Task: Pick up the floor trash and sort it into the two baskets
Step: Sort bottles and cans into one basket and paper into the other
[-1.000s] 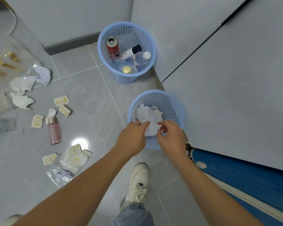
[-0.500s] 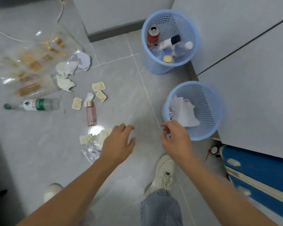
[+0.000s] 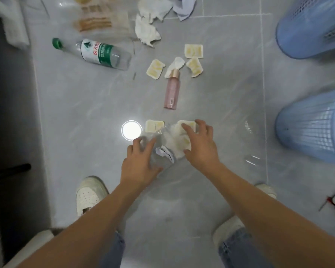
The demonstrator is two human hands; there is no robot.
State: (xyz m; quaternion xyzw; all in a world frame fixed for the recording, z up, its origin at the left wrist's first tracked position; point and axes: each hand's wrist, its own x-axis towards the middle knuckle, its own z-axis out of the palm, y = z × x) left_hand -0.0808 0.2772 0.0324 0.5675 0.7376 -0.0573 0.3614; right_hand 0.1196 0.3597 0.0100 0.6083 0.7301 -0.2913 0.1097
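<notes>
now both hands, left hand (image 3: pixel 138 165) and right hand (image 3: pixel 198 144), have dropped, spread, onto the clear bag (image 3: pixel 162 151).

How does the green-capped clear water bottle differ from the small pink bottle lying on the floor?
The green-capped clear water bottle is larger and see-through, with a green and white label; the small pink bottle is slim, tinted pink, with a rose-gold cap. The water bottle lies slanted, cap toward the upper left; the pink bottle lies nearly straight, cap pointing away from the person. Both lie on their sides on the grey floor tiles, untouched by either hand.
</notes>
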